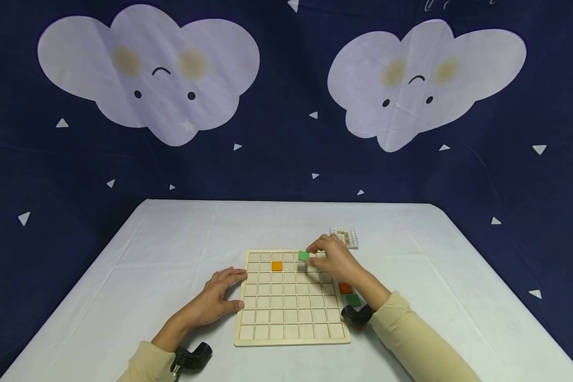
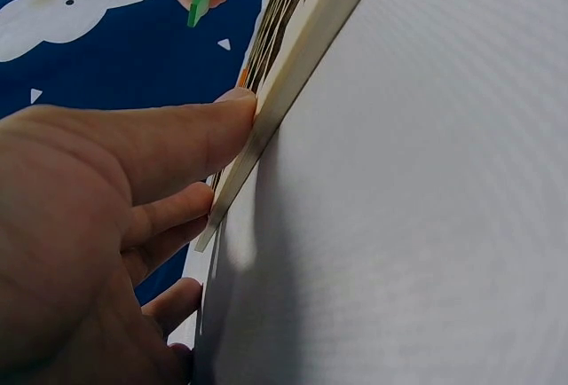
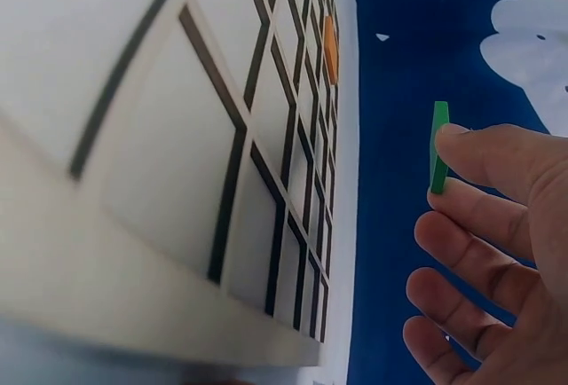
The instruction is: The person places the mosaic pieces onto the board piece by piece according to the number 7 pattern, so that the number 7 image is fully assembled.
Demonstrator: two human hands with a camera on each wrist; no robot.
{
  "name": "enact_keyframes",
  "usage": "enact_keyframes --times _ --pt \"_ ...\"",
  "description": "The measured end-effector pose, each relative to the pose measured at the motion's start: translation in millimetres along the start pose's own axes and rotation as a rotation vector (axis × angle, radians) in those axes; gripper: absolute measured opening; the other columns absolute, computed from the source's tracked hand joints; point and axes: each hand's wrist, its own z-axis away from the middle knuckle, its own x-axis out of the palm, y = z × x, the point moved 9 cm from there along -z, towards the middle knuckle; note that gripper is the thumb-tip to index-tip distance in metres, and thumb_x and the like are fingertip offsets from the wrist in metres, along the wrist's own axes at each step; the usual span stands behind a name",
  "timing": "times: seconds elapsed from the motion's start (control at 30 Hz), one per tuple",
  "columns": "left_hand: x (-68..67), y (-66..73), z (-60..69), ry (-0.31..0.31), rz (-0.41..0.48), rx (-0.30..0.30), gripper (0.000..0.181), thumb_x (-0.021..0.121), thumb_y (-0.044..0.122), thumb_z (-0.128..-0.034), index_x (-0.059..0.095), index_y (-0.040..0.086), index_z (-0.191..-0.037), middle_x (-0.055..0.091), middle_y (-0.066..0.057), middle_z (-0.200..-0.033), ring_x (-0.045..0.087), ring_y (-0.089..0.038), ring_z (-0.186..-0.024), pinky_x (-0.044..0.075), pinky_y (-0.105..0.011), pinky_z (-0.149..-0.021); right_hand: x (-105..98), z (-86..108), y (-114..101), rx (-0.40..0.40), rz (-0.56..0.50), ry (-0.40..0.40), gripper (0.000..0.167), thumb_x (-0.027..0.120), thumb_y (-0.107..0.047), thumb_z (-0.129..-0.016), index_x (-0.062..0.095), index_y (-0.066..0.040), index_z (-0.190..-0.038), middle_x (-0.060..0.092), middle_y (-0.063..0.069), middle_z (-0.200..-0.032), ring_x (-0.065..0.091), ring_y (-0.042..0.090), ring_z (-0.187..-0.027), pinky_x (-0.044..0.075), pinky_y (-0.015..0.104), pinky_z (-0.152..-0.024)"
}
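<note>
A light wooden grid board [image 1: 291, 317] lies on the white table, with one orange square tile [image 1: 277, 266] in a cell near its far left. Between thumb and forefinger my right hand [image 1: 336, 260] pinches a green square tile [image 1: 303, 255], held above the board's far right part. In the right wrist view the green tile [image 3: 439, 148] shows edge-on, apart from the board. My left hand [image 1: 215, 298] touches the board's left edge with thumb and fingertips; the left wrist view shows the thumb [image 2: 191, 141] resting against the board's rim [image 2: 293, 74].
Beside the board's right edge, partly under my right forearm, lie an orange-red tile [image 1: 345, 288] and a dark green tile [image 1: 353, 300]. A small printed grid card [image 1: 350, 239] lies behind my right hand. A dark blue cloth with clouds [image 1: 286, 159] hangs behind the table.
</note>
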Motion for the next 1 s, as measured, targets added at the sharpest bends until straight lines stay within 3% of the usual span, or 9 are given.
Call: enact_keyframes --times 1.0 --pt "0.2 -2.0 -0.5 -0.006 0.018 0.003 0.061 0.071 0.021 -0.0819 0.048 0.006 -0.137 0.037 -0.01 -0.149 0.018 -0.038 -0.142 0.011 -0.064 -0.11 25.8 -14.4 -12.3 -0.051 0.033 -0.04 0.024 0.071 -0.024 -0.083 0.07 -0.013 -0.105 0.062 -0.002 -0.096 0.047 0.015 -0.089 0.039 0.031 -0.077"
